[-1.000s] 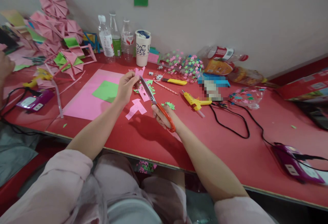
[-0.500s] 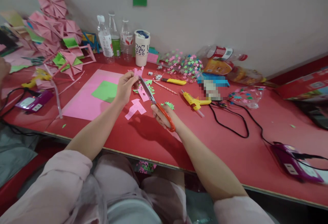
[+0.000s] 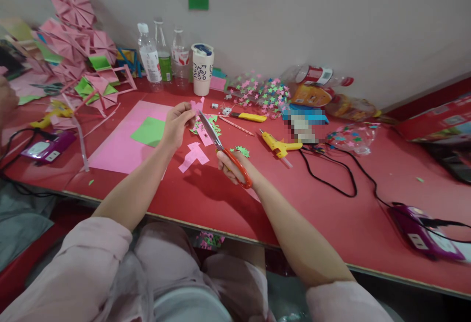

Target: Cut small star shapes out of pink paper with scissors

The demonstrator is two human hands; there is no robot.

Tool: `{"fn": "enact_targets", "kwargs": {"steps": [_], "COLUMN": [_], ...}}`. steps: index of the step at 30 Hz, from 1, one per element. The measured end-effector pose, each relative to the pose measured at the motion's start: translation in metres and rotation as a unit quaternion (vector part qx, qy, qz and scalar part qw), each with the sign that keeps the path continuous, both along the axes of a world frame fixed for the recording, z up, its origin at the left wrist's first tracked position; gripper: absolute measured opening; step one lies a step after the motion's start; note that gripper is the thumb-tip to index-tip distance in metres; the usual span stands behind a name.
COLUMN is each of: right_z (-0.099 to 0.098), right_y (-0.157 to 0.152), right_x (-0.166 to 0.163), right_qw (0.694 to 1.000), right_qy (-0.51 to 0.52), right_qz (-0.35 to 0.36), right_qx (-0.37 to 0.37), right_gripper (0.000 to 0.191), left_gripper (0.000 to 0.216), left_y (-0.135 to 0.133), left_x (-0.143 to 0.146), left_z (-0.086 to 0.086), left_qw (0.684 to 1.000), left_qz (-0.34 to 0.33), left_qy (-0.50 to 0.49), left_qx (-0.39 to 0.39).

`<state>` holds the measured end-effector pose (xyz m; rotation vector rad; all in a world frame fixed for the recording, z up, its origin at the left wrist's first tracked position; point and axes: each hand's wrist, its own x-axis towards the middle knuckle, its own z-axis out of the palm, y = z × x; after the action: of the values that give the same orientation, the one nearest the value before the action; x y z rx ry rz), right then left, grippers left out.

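Note:
In my right hand (image 3: 231, 166) is a pair of scissors (image 3: 211, 130) with red-orange handles, the blades pointing up and left. My left hand (image 3: 177, 124) pinches a small piece of pink paper (image 3: 197, 104) near the blade tips; whether the blades touch it I cannot tell. Beneath the blades lie green paper cuttings (image 3: 213, 124) and a pink strip. Pink paper scraps (image 3: 194, 156) rest on the red table in front of my hands. A small pile of green paper stars (image 3: 242, 151) sits just beyond my right hand.
Left of my hands, a green sheet (image 3: 147, 132) lies on a larger pink sheet (image 3: 114, 140). A yellow utility knife (image 3: 250, 117) and a yellow glue gun (image 3: 279, 145) lie to the right, with black cords. Bottles and a cup (image 3: 202, 69) stand by the wall. Another person's hand (image 3: 6, 95) shows far left.
My left hand has shifted slightly left with the pink paper. The scissors stay almost in the same place, and the whole view has moved a little.

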<state>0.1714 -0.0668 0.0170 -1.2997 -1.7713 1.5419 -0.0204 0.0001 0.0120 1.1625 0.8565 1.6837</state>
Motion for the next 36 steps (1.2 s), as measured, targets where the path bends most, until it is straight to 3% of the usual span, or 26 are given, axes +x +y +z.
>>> {"fn": "enact_targets", "kwargs": {"steps": [13, 24, 36], "right_z": [-0.003, 0.000, -0.004], "right_y": [0.001, -0.001, -0.006], "right_x": [0.000, -0.001, -0.008], "right_qw": [1.000, 1.000, 0.999], "right_qy": [0.003, -0.014, 0.020], "right_qz": [-0.011, -0.019, -0.030], "right_qx": [0.005, 0.009, 0.029], "right_gripper": [0.050, 0.044, 0.046], "left_gripper": [0.018, 0.017, 0.013], "left_y": [0.001, 0.001, -0.008], "left_x": [-0.002, -0.002, 0.016], "left_z": [-0.001, 0.000, -0.004], "left_qw": [1.000, 1.000, 1.000], "left_qz": [0.002, -0.002, 0.006], "left_qy": [0.005, 0.003, -0.003], "left_qx": [-0.003, 0.003, 0.008]}}
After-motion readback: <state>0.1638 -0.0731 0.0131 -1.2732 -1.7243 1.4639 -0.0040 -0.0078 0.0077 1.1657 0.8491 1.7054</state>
